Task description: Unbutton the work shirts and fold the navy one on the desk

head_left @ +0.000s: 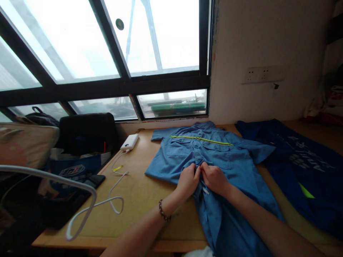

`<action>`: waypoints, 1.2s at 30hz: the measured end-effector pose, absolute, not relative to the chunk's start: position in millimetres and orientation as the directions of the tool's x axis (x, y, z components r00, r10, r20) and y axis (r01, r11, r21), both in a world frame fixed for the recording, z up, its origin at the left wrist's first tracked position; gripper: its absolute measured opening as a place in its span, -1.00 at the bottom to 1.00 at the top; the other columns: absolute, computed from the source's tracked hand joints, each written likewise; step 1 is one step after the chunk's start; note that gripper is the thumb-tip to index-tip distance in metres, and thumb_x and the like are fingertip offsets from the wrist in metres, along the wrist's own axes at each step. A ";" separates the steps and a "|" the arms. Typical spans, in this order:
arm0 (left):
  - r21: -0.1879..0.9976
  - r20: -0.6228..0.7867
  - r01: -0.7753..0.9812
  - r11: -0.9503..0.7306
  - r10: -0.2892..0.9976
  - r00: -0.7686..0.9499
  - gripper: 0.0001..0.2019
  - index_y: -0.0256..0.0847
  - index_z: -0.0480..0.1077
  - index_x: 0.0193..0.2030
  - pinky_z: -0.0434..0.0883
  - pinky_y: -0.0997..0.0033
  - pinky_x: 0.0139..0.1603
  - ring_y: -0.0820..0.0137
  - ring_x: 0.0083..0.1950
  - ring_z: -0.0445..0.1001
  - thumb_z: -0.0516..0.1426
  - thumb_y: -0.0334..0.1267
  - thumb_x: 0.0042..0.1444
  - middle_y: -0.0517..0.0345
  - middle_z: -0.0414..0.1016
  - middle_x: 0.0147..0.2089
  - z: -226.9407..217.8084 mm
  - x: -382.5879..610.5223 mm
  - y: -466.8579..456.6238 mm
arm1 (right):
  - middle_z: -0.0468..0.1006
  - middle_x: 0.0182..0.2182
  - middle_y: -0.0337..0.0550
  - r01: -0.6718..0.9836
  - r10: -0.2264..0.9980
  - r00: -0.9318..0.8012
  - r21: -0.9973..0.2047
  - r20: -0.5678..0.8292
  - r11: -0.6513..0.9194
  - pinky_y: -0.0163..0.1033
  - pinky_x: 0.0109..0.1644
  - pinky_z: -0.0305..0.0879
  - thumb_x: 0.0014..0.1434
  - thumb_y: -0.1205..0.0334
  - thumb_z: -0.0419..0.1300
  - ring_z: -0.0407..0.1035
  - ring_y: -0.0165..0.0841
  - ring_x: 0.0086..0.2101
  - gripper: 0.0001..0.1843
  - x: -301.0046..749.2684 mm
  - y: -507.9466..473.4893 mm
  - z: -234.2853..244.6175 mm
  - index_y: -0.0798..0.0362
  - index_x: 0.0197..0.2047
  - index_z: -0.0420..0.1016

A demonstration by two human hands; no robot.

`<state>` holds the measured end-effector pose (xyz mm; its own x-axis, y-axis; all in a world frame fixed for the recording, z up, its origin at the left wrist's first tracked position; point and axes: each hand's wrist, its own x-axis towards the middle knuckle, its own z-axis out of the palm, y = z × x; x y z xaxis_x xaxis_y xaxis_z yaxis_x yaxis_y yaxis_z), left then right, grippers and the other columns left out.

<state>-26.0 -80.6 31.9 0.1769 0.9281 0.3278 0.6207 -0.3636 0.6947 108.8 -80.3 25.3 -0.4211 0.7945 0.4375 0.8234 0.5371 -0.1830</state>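
Note:
A light blue short-sleeved shirt (pixel 241 167) with a yellow-green stripe across its chest lies face up on the wooden table, its lower part hanging over the front edge. My left hand (pixel 188 178) pinches the shirt's front placket near the middle. Close against it, my right hand (pixel 214 177) grips the other side of the same placket. The cloth bunches between the two hands, and whatever button sits under the fingers is hidden. A bracelet circles my left wrist.
On the table (pixel 150 214), a white power bank (pixel 129 142) with a white cable (pixel 115 198) lies to the left. A dark blue garment (pixel 302 164) spreads at the right. A black chair (pixel 88 132) and bags stand left, below the window. Wall sockets (pixel 258 74) are at the right.

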 end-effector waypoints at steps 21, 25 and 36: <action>0.891 -0.229 -0.351 0.289 0.952 0.205 -0.72 -0.26 0.18 -0.56 -0.07 0.54 -0.60 0.62 -0.65 0.05 0.20 -0.15 -0.22 0.35 0.09 -0.67 20.9 -27.2 -65.9 | 0.22 -0.56 -0.30 0.293 0.910 -0.300 -0.880 0.286 0.373 -0.32 -0.38 0.09 0.18 0.09 -0.12 0.16 -0.44 -0.49 -0.72 102.7 -60.3 8.3 0.04 -0.47 0.17; 0.912 -0.195 -0.312 0.267 0.950 0.244 -0.67 -0.25 0.16 -0.54 -0.08 0.54 -0.60 0.62 -0.64 0.03 0.21 -0.09 -0.23 0.36 0.07 -0.66 21.0 -27.2 -65.5 | 0.20 -0.55 -0.30 0.207 0.928 -0.293 -0.932 0.231 0.297 -0.31 -0.34 0.09 0.14 0.06 -0.08 0.14 -0.43 -0.46 -0.71 102.9 -57.1 5.3 0.04 -0.52 0.17; 0.984 0.117 0.092 -0.154 0.939 0.323 -0.68 -0.24 0.13 -0.60 0.06 0.51 -0.51 0.53 -0.51 0.06 0.06 -0.05 -0.05 0.29 0.08 -0.58 15.6 -31.3 -53.1 | 0.08 -0.76 -0.38 -0.058 0.951 -0.289 -0.990 -0.109 -0.131 -0.34 -0.59 -0.15 -0.03 0.02 0.05 -0.07 -0.54 -0.68 -0.64 107.4 -54.0 6.3 0.06 -0.68 0.13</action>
